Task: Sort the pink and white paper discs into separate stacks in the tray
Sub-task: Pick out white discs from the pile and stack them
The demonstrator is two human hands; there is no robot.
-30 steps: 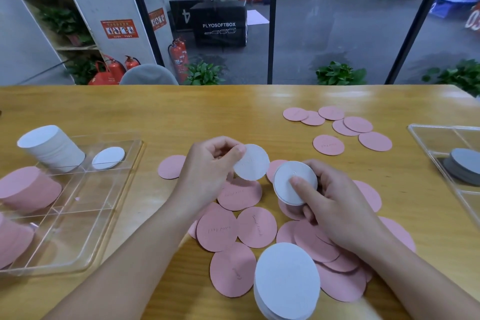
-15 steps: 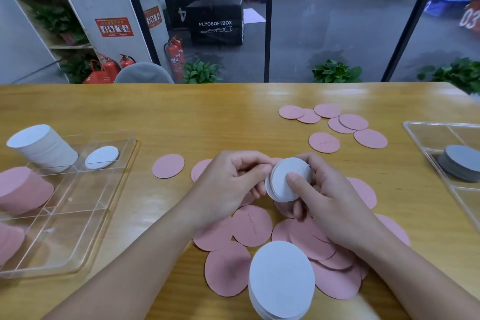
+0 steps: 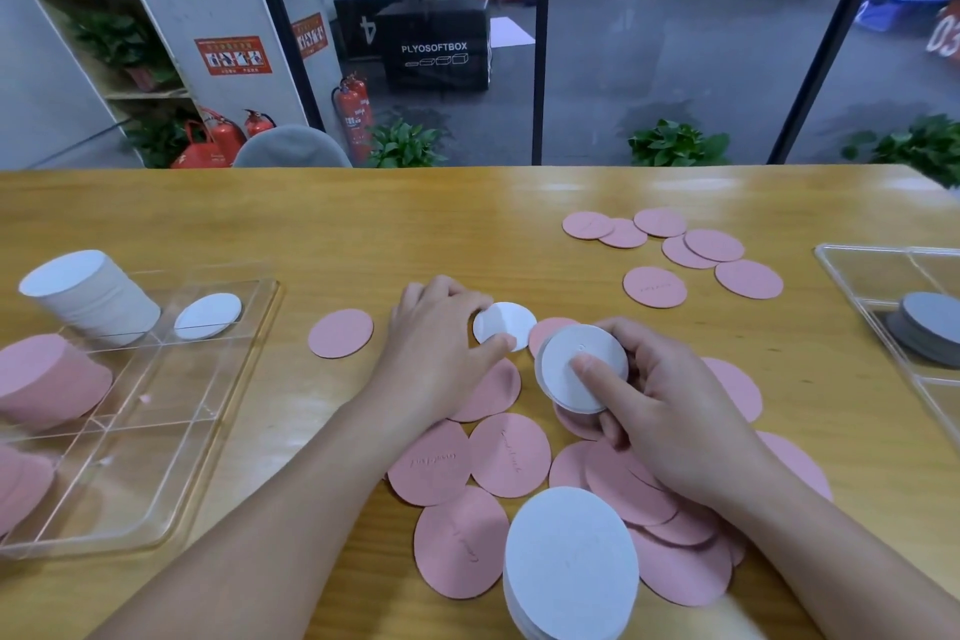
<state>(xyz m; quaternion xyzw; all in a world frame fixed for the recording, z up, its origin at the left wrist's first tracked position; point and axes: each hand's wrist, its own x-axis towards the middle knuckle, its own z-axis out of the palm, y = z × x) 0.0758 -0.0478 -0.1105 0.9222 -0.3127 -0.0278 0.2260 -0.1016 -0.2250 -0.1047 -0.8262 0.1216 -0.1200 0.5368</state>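
**Sorting paper discs: white ones being gathered, many pink ones left**

A person sits at a wooden table (image 3: 363,234), seen from above their own arms. The right hand (image 3: 670,411) curls around a small stack of white discs (image 3: 581,366), thumb pressed on its top face. The left hand (image 3: 441,343), just to its left, pinches a single white disc (image 3: 503,325) between thumb and fingers; whether that disc is lifted or lying on the table is hard to tell.

At the left stands a clear divided tray (image 3: 156,431). Its far compartments hold a tall white stack (image 3: 88,296) and one lone white disc (image 3: 208,316); nearer compartments hold a pink stack (image 3: 47,379) and, at the frame edge, more pink discs.

The sorting looks partly done. A spread of loose pink discs (image 3: 509,455) lies under and around the hands, a further pink cluster (image 3: 696,250) lies far right, and one pink disc (image 3: 340,333) sits alone to the left. A large white stack (image 3: 571,561) stands at the near edge, outside the tray. At the right edge, a second clear tray (image 3: 857,270) holds grey discs (image 3: 930,327).
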